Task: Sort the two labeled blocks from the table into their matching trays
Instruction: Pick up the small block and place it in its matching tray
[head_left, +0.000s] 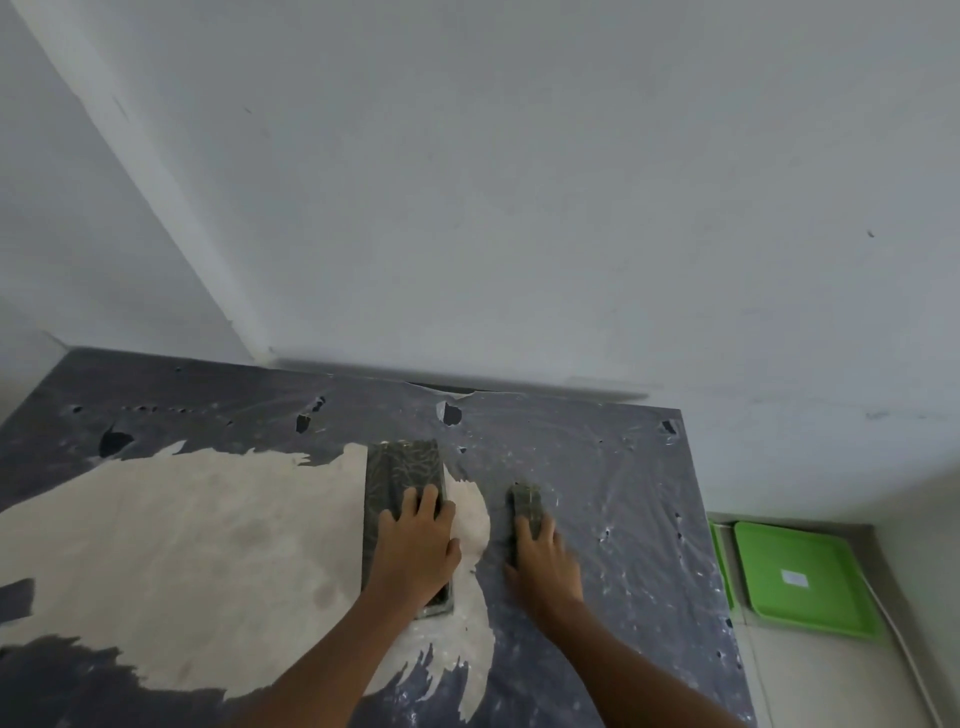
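Two dark green patterned blocks lie on the table (156, 415). The larger, wide block (402, 470) lies flat near the middle, and my left hand (415, 545) rests on its near half with fingers spread over the top. A narrow block (525, 501) lies just to the right, with my right hand (543, 564) laid over its near end. I cannot tell whether either hand grips its block. No labels show on the blocks. A green tray (810, 613) with a small white label lies on the floor to the right of the table. The edge of a second green tray (719, 561) shows beside it.
The table is covered with torn dark plastic film, with a large bare pale patch (182, 545) on the left. White walls stand close behind the table and meet in a corner at the far left. The table's right edge drops to a pale floor.
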